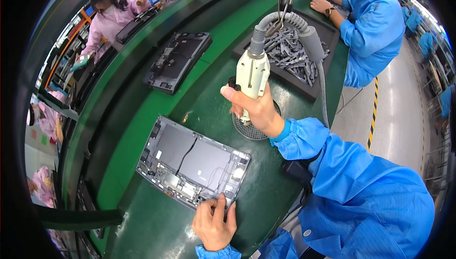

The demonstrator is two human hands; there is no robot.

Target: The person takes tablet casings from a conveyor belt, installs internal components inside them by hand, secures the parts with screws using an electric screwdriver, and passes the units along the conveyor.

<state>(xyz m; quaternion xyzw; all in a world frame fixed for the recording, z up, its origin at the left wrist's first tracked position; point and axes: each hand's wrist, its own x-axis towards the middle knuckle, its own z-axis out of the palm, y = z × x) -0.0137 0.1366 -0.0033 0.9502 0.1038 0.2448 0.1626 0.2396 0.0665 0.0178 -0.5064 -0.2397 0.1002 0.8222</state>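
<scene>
My right hand (256,109) is wrapped round a cream-coloured electric screwdriver (254,74) held upright, with a grey hose (285,19) joined to its top. The screwdriver's tip is over a round dark dish (250,132) with a dotted surface; whether they touch I cannot tell. An opened laptop base (187,150) lies on the green bench, showing its circuit board, cables and a large dark flat panel. At its near right corner, my left hand (213,223) holds the edge, with the index finger on top and the thumb beside it.
Behind the screwdriver stands a dark tray (327,31) heaped with small grey strips. Another opened laptop base (178,62) sits on the green belt (128,150) to the left. A co-worker in blue (373,17) works at far right; people in pink (111,17) work across the line.
</scene>
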